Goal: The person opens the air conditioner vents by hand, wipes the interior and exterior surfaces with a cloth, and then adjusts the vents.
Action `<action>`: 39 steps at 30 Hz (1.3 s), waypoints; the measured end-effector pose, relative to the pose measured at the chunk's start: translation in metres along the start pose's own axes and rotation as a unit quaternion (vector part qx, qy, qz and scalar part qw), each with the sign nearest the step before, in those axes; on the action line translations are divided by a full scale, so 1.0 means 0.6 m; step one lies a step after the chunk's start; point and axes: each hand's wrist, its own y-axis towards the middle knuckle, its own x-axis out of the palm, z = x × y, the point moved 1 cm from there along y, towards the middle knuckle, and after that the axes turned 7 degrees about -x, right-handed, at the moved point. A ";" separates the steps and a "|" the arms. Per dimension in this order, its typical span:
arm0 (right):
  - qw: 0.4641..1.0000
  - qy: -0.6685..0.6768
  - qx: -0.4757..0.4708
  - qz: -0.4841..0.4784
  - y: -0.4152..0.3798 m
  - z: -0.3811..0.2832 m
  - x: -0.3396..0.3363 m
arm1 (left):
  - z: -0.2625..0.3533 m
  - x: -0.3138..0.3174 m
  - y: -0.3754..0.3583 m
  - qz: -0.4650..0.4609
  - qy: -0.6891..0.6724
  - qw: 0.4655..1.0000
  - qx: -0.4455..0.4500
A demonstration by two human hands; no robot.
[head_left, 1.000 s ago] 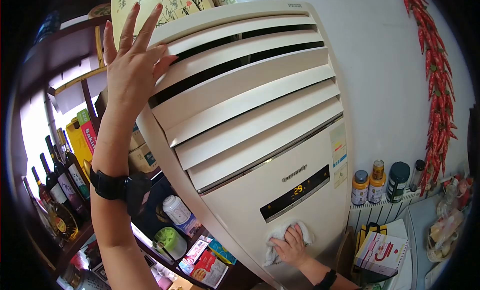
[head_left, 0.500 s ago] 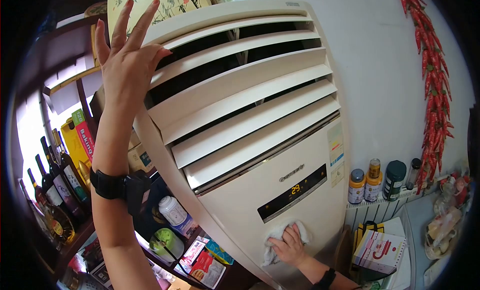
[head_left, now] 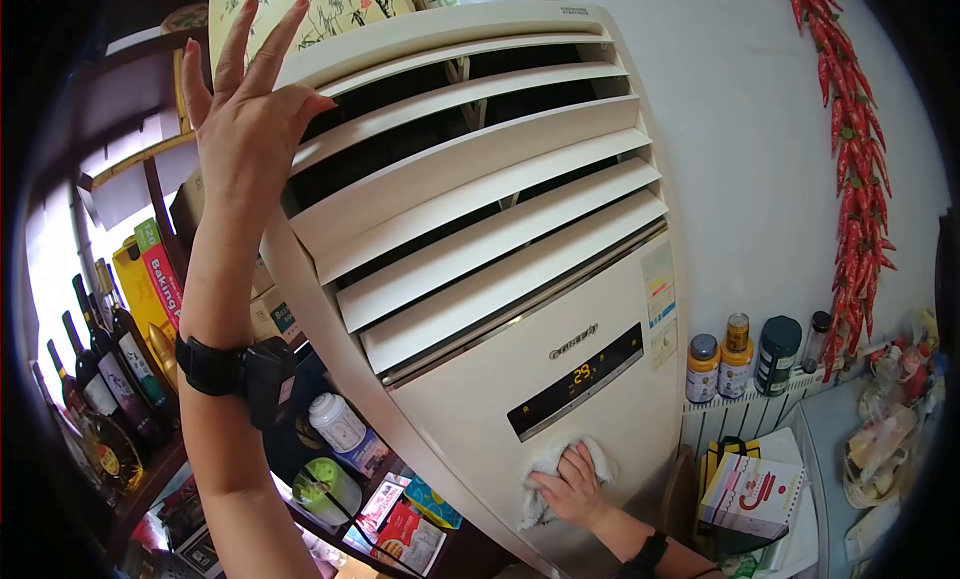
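A tall cream floor-standing air conditioner [head_left: 480, 379] fills the middle, its display lit with "29". My left hand [head_left: 245, 129] is raised at the upper left edge of its louvers [head_left: 470, 189], several fingers stretched upward and apart, holding nothing that shows. The thumb side lies against the edge near the top slats; exact contact is hard to make out. Below the display, my right hand [head_left: 570, 487] presses a white cloth [head_left: 597, 459] against the front panel, fingers bent over it. Part of the cloth is hidden under the palm.
Wine bottles [head_left: 100, 379] and boxes stand on the dark shelf at left. Supplement bottles [head_left: 703, 367] line the radiator top [head_left: 760, 409] at right, above a white gift box [head_left: 752, 494]. Strings of red chillies [head_left: 850, 179] hang on the wall. A patterned box [head_left: 330, 14] sits atop the unit.
The whole view has shifted slightly, with the scene moving a little left. Both hands keep nearly the same places on the air conditioner, the right one still on the cloth.
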 end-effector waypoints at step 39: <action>1.000 -0.009 0.002 -0.009 0.002 -0.001 -0.001 | -0.008 0.006 0.005 0.047 -0.013 0.998 0.027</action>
